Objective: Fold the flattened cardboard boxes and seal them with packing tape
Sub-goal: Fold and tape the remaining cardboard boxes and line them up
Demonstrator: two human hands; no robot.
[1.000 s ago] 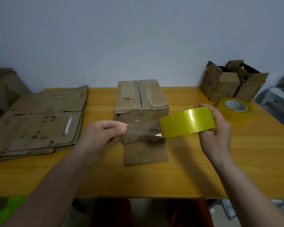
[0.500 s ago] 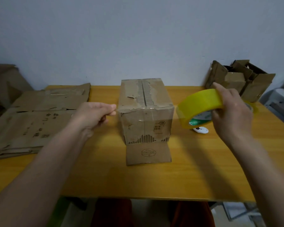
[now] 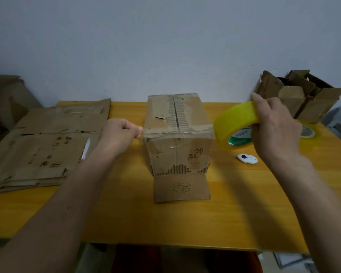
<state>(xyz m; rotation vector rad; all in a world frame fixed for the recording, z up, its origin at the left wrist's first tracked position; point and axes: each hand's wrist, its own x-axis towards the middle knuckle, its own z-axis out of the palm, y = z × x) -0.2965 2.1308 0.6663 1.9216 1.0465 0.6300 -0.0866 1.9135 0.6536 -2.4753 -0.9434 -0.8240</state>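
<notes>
The left hand (image 3: 120, 133) pinched the tape end, the right hand (image 3: 274, 127) gripped the tape roll (image 3: 234, 127); sealing the box (image 3: 178, 133) was underway, pressing down seemed next.

Yellow wooden table (image 3: 234, 217) carries folded box (image 3: 178, 134), flattened cardboard (image 3: 45, 146), cutter (image 3: 246, 159).
</notes>
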